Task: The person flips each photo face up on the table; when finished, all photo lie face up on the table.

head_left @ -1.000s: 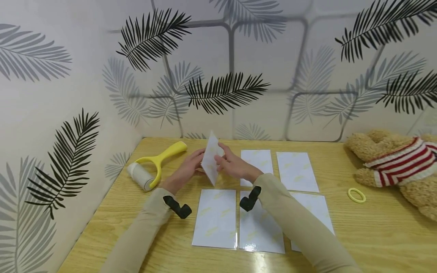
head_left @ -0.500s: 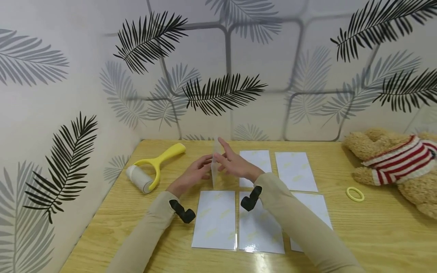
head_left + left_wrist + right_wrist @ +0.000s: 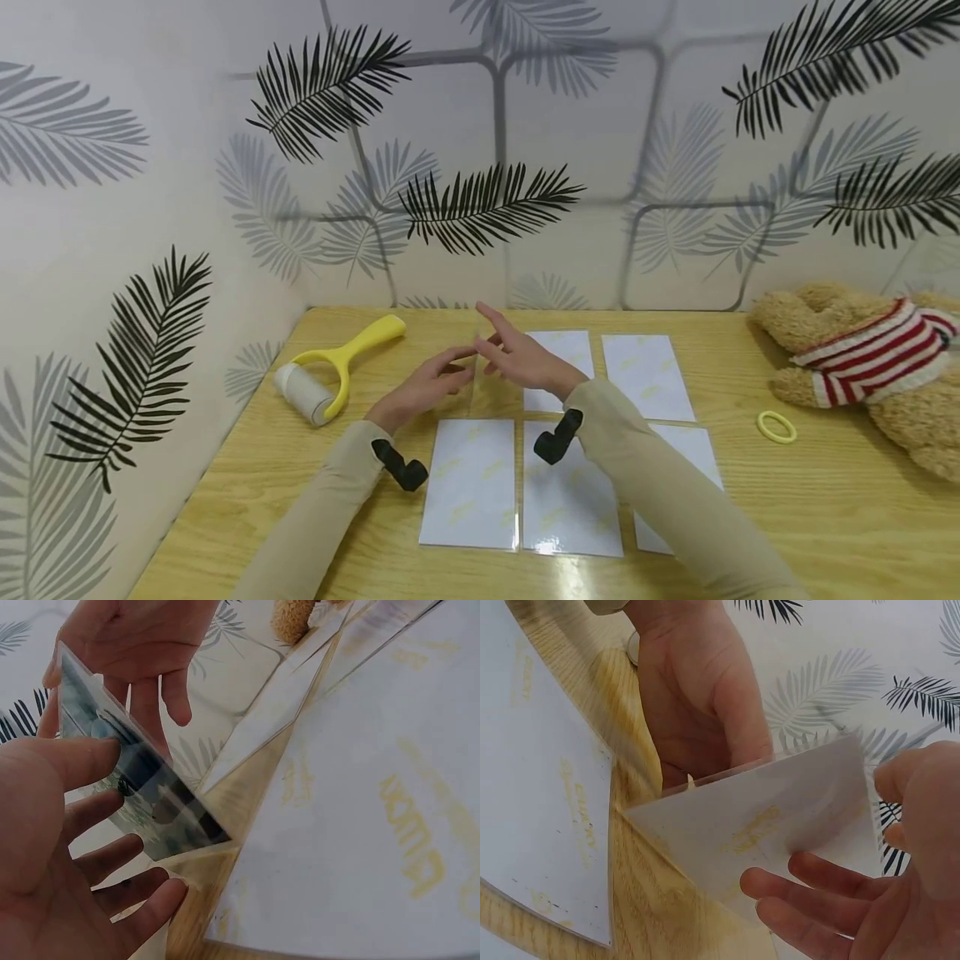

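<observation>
A laminated picture card [image 3: 742, 825] stands upright between my two hands, almost edge-on in the head view. Its printed face [image 3: 142, 780] is turned to my left hand [image 3: 423, 387]; the white back with yellow lettering is turned to my right hand [image 3: 521, 354]. On the picture side, my left thumb [image 3: 86, 757] lies over the card and the other fingers spread beside its edge. Spread, lightly bent fingers of my right hand [image 3: 817, 900] reach over the white back. Neither hand visibly wraps round the card.
Several similar cards, such as the front-left card [image 3: 468, 483] and the back-right card [image 3: 648, 375], lie white side up on the wooden table [image 3: 787, 533]. A yellow-handled lint roller [image 3: 341, 358] is at left. Right are a yellow ring [image 3: 776, 427] and a teddy bear [image 3: 847, 358].
The card has turned from slanted, with its face partly visible, to nearly edge-on in the head view. My left hand has moved right and slightly down; my right hand has hardly moved.
</observation>
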Available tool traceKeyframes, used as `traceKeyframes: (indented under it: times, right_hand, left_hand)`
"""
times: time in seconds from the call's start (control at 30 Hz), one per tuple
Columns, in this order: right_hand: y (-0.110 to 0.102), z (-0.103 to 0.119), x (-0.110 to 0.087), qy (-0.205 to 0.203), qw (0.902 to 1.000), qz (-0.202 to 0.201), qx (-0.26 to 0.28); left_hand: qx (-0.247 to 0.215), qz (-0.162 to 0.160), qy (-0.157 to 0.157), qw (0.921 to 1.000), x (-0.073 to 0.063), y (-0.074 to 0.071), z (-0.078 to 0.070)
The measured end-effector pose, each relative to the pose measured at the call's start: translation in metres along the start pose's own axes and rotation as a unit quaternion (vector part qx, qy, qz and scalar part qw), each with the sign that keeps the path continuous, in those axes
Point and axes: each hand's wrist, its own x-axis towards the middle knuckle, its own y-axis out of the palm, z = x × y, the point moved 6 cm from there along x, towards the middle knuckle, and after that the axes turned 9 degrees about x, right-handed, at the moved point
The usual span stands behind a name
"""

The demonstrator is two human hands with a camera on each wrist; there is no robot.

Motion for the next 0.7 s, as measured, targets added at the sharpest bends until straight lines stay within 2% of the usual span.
traceKeyframes:
  times: [0.17,0.3,0.37,0.47,0.57,0.7]
  right_hand:
    - [-0.003,-0.003,-0.004,0.019,0.9991,-0.008,-0.037]
    - [-0.008,-0.006,-0.007,0.019,0.9972,-0.019,-0.07]
    - [-0.01,-0.009,-0.007,0.02,0.9963,-0.022,-0.08]
    - [-0.012,-0.017,-0.004,0.036,0.9945,-0.028,-0.094]
    - [-0.011,-0.028,-0.002,0.071,0.9908,-0.041,-0.108]
    - [-0.008,-0.035,-0.002,0.103,0.9843,-0.066,-0.127]
  left_hand:
    - [0.016,-0.004,-0.027,0.9995,0.001,0.0,0.005]
    - [0.031,-0.008,-0.031,0.999,0.002,-0.001,0.007]
    - [0.049,-0.011,-0.026,0.9984,0.003,-0.002,0.007]
    - [0.088,-0.013,-0.001,0.9961,0.002,-0.003,0.005]
    - [0.157,-0.013,0.052,0.9861,0.001,-0.004,0.002]
    - [0.269,-0.007,0.085,0.9593,-0.001,-0.002,-0.002]
